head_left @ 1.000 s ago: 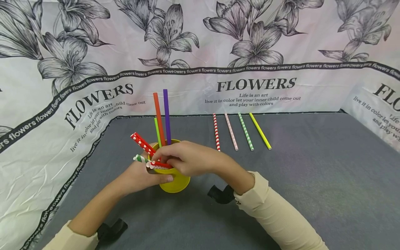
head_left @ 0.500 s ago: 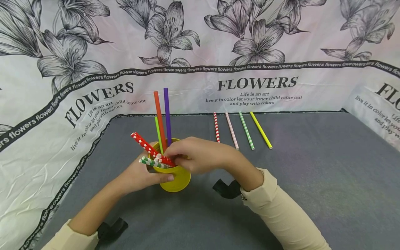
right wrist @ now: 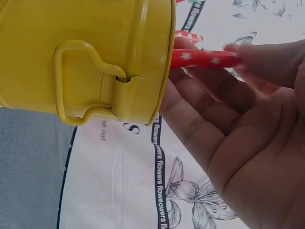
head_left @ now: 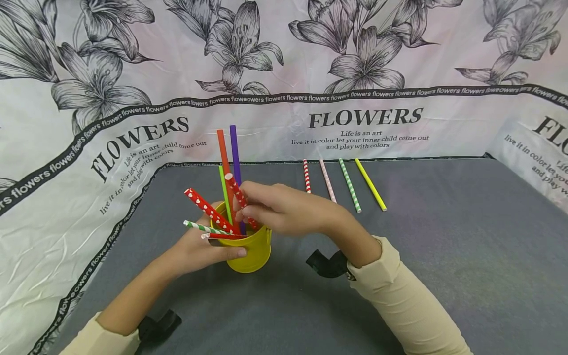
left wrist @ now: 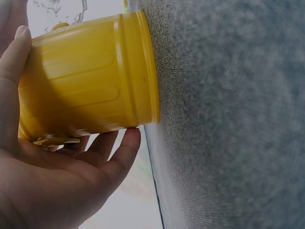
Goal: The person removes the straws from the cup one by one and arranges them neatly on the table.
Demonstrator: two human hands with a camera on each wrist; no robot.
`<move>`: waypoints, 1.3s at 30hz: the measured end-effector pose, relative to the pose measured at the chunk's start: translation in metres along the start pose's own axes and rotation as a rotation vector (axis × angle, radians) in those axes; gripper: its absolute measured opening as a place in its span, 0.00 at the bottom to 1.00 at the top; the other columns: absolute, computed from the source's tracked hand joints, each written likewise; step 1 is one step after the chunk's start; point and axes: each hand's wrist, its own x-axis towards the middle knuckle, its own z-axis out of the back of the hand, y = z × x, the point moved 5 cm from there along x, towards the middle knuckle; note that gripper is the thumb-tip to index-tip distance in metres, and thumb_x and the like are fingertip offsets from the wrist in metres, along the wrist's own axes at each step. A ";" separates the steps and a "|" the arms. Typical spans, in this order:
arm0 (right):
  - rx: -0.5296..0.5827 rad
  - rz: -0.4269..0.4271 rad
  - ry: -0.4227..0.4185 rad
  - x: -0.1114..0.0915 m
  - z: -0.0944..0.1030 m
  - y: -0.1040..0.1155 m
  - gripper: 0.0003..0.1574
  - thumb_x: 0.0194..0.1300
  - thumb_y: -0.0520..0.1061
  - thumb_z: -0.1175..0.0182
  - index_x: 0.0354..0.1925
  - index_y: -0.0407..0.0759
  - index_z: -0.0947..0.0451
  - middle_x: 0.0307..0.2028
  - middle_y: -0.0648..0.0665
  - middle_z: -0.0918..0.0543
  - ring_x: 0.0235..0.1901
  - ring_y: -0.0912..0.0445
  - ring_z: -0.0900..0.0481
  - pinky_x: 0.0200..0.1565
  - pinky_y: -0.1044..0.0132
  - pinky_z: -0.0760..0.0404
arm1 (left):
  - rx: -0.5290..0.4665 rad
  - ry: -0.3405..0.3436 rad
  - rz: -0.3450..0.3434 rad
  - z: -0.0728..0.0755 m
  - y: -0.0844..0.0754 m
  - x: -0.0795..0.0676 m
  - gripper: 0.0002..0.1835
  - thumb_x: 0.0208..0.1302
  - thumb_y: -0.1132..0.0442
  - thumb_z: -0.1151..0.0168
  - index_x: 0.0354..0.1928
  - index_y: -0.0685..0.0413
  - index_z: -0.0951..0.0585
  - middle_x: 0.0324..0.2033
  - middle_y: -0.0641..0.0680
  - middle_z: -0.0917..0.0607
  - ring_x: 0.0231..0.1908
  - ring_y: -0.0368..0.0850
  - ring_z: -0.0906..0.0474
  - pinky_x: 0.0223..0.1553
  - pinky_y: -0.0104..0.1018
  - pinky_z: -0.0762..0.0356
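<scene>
My left hand (head_left: pixel 199 251) holds a yellow metal bucket (head_left: pixel 253 257) steady, its thumb on the near side. In the left wrist view the curled fingers lie along the bucket's side. Above the rim my right hand (head_left: pixel 288 209) pinches a red straw with white stars (right wrist: pixel 205 58), whose lower end is in the bucket. Other straws lean in the bucket: purple (head_left: pixel 234 150), orange (head_left: pixel 223 148), lime green (head_left: pixel 225 192), red with white hearts (head_left: pixel 204 205), green-and-white (head_left: pixel 199 226) and a low-lying red one (head_left: pixel 222 236). Their lower ends are hidden.
Behind my right hand a row of paper straws lies on the grey table (head_left: pixel 399 276): red-striped (head_left: pixel 306 176), pink (head_left: pixel 328 180), green-striped (head_left: pixel 349 185) and yellow (head_left: pixel 370 185). A flower-printed cloth (head_left: pixel 364 133) stands along the back and left.
My right hand has shifted right and slightly up, tilting the star-patterned straw from low over the rim to more upright. The green-and-white and red straws lean further left. The left hand stays put.
</scene>
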 end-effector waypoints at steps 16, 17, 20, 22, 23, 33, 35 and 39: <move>-0.020 0.131 -0.309 -0.003 0.020 0.009 0.18 0.66 0.25 0.41 0.53 0.34 0.27 0.41 0.44 0.19 0.44 0.53 0.19 0.44 0.63 0.16 | 0.027 0.003 -0.026 0.000 -0.001 0.001 0.36 0.54 0.64 0.22 0.64 0.53 0.30 0.57 0.51 0.19 0.54 0.47 0.20 0.57 0.42 0.23; -0.014 0.139 -0.330 -0.003 0.022 0.010 0.18 0.66 0.25 0.41 0.52 0.33 0.26 0.42 0.44 0.19 0.45 0.53 0.18 0.45 0.63 0.16 | 0.026 0.003 -0.030 0.000 -0.001 0.001 0.36 0.54 0.64 0.22 0.64 0.53 0.29 0.57 0.51 0.20 0.54 0.47 0.20 0.56 0.42 0.23; 0.022 0.166 -0.382 -0.005 0.027 0.012 0.18 0.67 0.27 0.41 0.55 0.31 0.26 0.43 0.43 0.17 0.43 0.54 0.17 0.43 0.60 0.15 | 0.015 0.003 -0.036 0.000 -0.002 0.002 0.37 0.53 0.65 0.22 0.64 0.54 0.30 0.57 0.51 0.20 0.55 0.48 0.20 0.57 0.43 0.23; 0.039 0.176 -0.408 -0.007 0.029 0.013 0.22 0.69 0.29 0.41 0.60 0.31 0.29 0.43 0.42 0.16 0.40 0.54 0.16 0.40 0.59 0.15 | 0.010 0.000 -0.032 0.000 -0.003 0.001 0.38 0.53 0.66 0.22 0.64 0.54 0.31 0.57 0.52 0.20 0.55 0.49 0.21 0.57 0.43 0.23; 0.051 0.179 -0.417 -0.007 0.030 0.013 0.24 0.70 0.30 0.42 0.63 0.31 0.31 0.42 0.41 0.16 0.39 0.53 0.16 0.38 0.59 0.15 | 0.010 -0.001 -0.029 0.000 -0.003 0.001 0.38 0.53 0.66 0.22 0.65 0.54 0.31 0.58 0.52 0.20 0.56 0.49 0.21 0.57 0.43 0.23; 0.099 0.177 -0.459 -0.011 0.035 0.015 0.37 0.69 0.26 0.46 0.73 0.34 0.42 0.44 0.40 0.18 0.40 0.48 0.15 0.35 0.56 0.14 | 0.003 0.009 -0.033 0.000 -0.001 0.002 0.36 0.55 0.65 0.22 0.64 0.55 0.30 0.58 0.52 0.20 0.56 0.50 0.21 0.57 0.43 0.23; 0.100 0.170 -0.465 -0.011 0.036 0.016 0.37 0.69 0.25 0.46 0.73 0.35 0.42 0.45 0.40 0.18 0.40 0.48 0.14 0.36 0.56 0.14 | 0.003 0.009 -0.029 0.000 -0.001 0.002 0.37 0.55 0.65 0.22 0.65 0.54 0.30 0.58 0.52 0.20 0.56 0.49 0.22 0.57 0.43 0.23; 0.084 0.146 -0.495 -0.013 0.039 0.015 0.37 0.70 0.26 0.46 0.74 0.37 0.41 0.45 0.40 0.19 0.40 0.51 0.14 0.36 0.57 0.14 | 0.000 0.018 -0.032 0.000 -0.001 0.002 0.37 0.55 0.65 0.22 0.65 0.54 0.31 0.58 0.52 0.20 0.57 0.51 0.22 0.58 0.43 0.24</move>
